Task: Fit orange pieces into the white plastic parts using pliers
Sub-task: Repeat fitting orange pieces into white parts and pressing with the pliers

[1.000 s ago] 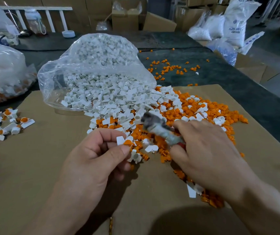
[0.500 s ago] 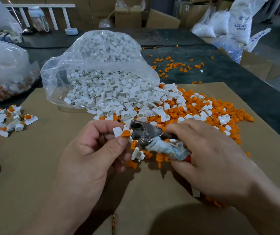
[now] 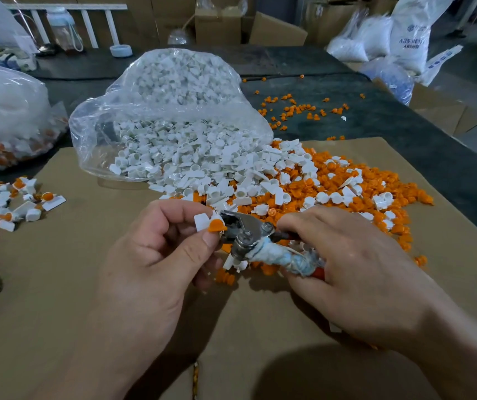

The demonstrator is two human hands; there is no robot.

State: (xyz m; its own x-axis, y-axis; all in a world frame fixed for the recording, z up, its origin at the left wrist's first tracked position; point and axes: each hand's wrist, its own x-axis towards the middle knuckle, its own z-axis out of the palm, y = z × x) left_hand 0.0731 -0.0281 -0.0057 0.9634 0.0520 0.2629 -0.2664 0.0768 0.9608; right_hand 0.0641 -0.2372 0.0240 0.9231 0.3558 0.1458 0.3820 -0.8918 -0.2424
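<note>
My left hand [image 3: 156,255] pinches a small white plastic part [image 3: 201,221] with an orange piece [image 3: 217,226] sitting on it. My right hand [image 3: 355,264] grips the taped handles of metal pliers [image 3: 246,230]. The plier jaws touch the orange piece from the right. Behind the hands lies a mixed heap of loose white parts [image 3: 202,166] and orange pieces [image 3: 332,180] on brown cardboard [image 3: 58,284].
A clear plastic bag [image 3: 173,111] spills white parts onto the cardboard. Assembled white-and-orange parts [image 3: 6,206] lie at the left edge. Another filled bag [image 3: 6,116] sits far left. Scattered orange pieces [image 3: 297,111] dot the dark table; boxes and sacks stand behind.
My right hand swung the pliers leftward from above the heap until the jaws met the orange piece held in my left hand. The left hand rose slightly.
</note>
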